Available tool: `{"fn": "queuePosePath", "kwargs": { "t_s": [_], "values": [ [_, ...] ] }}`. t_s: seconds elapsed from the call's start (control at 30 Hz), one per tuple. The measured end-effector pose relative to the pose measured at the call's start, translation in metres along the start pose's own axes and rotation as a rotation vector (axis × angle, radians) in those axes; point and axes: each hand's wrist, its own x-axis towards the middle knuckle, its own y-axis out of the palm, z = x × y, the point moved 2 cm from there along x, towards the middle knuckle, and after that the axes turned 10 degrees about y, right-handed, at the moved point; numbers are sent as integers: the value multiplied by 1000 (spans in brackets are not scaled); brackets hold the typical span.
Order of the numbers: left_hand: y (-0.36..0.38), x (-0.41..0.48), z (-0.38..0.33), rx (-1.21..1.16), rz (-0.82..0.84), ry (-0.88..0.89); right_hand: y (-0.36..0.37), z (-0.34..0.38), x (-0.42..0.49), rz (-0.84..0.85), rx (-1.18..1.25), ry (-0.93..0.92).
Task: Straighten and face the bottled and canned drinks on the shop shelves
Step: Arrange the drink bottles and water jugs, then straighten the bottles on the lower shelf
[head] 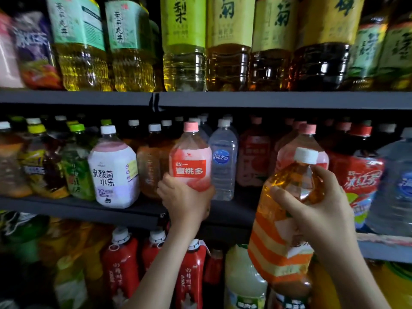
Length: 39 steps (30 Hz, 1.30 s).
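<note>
The pink peach drink stands upright at the front lip of the middle shelf, long axis vertical and pink cap up. Its red label faces straight out and reads 统一 蜜桃多. The left hand cups the bottle's base from below and in front, fingers curled round it. To the right, the right hand grips the shoulder of an amber tea bottle held in the air in front of the shelves. That bottle is tilted, its white cap leaning up and to the right. Its orange-and-cream striped label shows no writing I can read. Just right of the peach drink stands a clear water bottle with a round blue 海之言 badge, and beyond it a strip of bare dark shelf board shows in front of a set-back pink-labelled bottle. On the left a white bottle reads 乳酸菌水乐, with its base right at the shelf edge. Far right, a red wrap reads 冰红茶. On the upper shelf stand big tea bottles, one green label showing 梨.
</note>
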Motion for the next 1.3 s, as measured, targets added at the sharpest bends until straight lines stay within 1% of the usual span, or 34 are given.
{"fn": "queuePosePath", "kwargs": {
  "t_s": [0.07, 0.17, 0.27, 0.4, 0.6, 0.7, 0.83, 1.03, 1.1, 1.13, 1.17, 1.2, 1.23, 1.27, 1.3],
  "values": [
    [-3, -18, -7, -60, -41, 18, -8, -1, 0, -17, 9, 7],
    [3, -47, -26, -163, -32, 73, -22, 1, 3, -57, -7, 10],
    [23, -62, -50, -198, 57, 103, -37, 3, 8, -89, -24, -3],
    [51, -68, -76, -220, 167, 52, -58, -3, 12, -125, -42, 0],
    [89, -55, -79, -188, 264, -36, -81, -20, 18, -163, -41, 20],
    [93, -56, -76, -229, 303, -10, -85, -28, 20, -169, -34, 23],
    [95, -58, -69, -227, 307, 65, -86, -35, 18, -157, -19, 28],
    [100, -56, -79, -181, 339, -8, -88, -46, 14, -129, -33, 47],
    [90, -66, -84, -147, 286, 51, -92, -50, 13, -129, -50, 52],
    [81, -74, -88, -176, 229, 117, -95, -52, 13, -130, -57, 56],
    [70, -84, -95, -264, 203, 208, -97, -54, 13, -130, -63, 59],
    [58, -95, -103, -415, 254, 305, -100, -55, 13, -132, -68, 62],
    [45, -107, -113, -595, 399, 379, -102, -57, 14, -137, -74, 65],
    [36, -118, -120, -728, 611, 406, -104, -57, 15, -144, -81, 65],
    [30, -129, -127, -781, 849, 408, -106, -58, 16, -152, -85, 63]
  ]
}}
